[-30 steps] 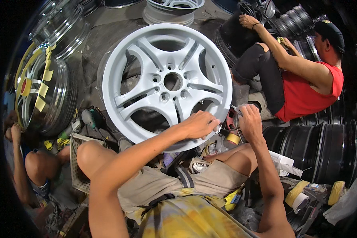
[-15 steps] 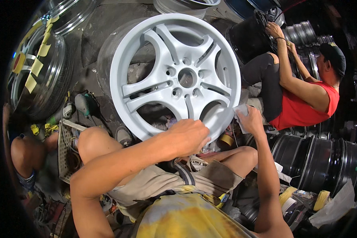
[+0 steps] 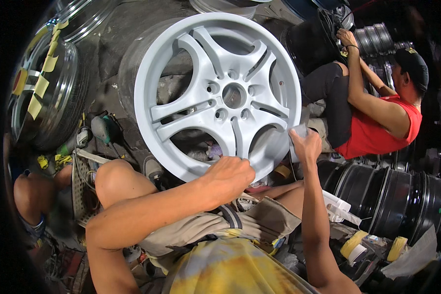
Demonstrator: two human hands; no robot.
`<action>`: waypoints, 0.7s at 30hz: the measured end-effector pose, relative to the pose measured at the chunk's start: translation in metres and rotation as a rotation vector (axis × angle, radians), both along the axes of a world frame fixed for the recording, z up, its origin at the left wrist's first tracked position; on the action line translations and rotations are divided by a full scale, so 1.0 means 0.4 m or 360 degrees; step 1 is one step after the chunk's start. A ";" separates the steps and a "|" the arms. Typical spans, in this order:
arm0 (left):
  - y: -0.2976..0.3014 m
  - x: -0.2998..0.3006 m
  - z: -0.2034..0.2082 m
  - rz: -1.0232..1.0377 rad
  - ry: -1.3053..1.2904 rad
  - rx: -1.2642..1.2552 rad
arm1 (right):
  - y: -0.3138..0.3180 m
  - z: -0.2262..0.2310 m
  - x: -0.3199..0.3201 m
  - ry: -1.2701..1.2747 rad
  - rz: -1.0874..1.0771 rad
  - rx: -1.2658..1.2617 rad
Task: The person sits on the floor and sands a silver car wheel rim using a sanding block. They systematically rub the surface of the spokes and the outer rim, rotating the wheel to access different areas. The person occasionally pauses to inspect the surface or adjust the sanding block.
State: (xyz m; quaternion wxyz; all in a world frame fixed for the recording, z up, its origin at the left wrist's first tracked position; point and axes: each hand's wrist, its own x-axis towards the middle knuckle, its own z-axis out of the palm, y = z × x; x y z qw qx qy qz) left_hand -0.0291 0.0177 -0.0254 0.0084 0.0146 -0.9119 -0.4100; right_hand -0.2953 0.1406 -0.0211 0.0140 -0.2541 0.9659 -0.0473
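The grey wheel rim is over the floor. The left hand is curled at its near edge; whether it holds something, I cannot tell. The right hand, nearly closed, pinches a grey sheet at its right edge.

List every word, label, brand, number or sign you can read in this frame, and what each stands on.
Nothing is legible, so there is no text to quote.
Pale grey wheel: no lettering seen on its face.
Grey sheet in the right hand: no print visible.
Black cap: small yellow mark at the front, too small to read.
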 end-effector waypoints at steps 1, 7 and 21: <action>-0.001 -0.001 -0.004 -0.0018 -0.0020 0.0002 | -0.002 -0.026 -0.010 0.0030 -0.0025 -0.0058; 0.006 -0.002 -0.014 -0.0002 -0.0026 0.0060 | 0.038 -0.050 0.006 0.0181 0.0016 -0.0097; -0.002 -0.004 0.003 0.0024 0.0048 0.0030 | 0.064 -0.048 0.034 -0.0009 0.0120 -0.0117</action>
